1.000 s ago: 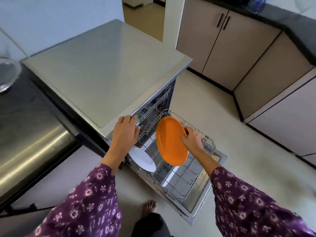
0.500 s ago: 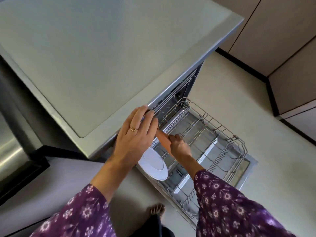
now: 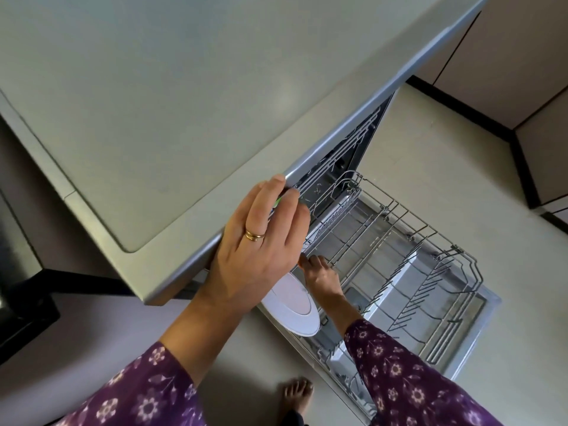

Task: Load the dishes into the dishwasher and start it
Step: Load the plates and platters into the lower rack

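A pale cream floor fills the right side, smooth and matt under soft, even light. Beige cabinets stand along its far edge at the top right, their flat doors parted by a thin dark seam. A black plinth runs beneath them at floor level, turns a corner, and continues below a second cabinet front at the right edge. A black unit stands at the far left.

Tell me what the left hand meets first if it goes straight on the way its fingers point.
Likely the upper rack inside the open dishwasher. The left hand lies on the top's front edge, fingers pointing toward that opening. Depth is unclear: it may pass above the wires.
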`<action>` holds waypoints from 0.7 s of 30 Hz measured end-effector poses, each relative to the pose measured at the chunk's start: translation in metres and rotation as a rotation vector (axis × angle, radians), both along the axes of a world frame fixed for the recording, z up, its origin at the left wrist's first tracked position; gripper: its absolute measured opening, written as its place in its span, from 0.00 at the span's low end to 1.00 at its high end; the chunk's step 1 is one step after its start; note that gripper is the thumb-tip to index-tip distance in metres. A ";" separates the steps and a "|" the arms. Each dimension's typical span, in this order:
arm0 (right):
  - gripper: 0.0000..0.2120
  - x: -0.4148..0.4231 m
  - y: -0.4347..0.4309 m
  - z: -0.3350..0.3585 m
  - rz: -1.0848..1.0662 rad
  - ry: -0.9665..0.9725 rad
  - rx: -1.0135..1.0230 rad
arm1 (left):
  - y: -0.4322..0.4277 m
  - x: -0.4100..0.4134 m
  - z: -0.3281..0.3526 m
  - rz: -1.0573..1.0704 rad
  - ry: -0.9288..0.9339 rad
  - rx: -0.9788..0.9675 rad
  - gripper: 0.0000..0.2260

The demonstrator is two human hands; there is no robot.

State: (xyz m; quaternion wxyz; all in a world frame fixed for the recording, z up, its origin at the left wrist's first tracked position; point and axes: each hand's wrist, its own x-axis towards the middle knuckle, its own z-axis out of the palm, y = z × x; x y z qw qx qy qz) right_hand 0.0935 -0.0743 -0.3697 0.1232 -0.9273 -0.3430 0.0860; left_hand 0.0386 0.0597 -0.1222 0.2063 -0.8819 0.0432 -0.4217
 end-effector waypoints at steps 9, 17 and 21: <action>0.18 -0.031 0.010 -0.015 0.062 0.015 -0.210 | 0.002 0.001 -0.003 -0.029 -0.016 0.005 0.03; 0.30 -0.047 0.029 -0.015 -0.028 0.168 -0.316 | 0.002 0.001 -0.003 -0.048 -0.024 -0.018 0.04; 0.30 -0.048 0.030 -0.018 0.024 0.116 -0.350 | 0.002 0.002 -0.002 -0.034 -0.030 -0.003 0.05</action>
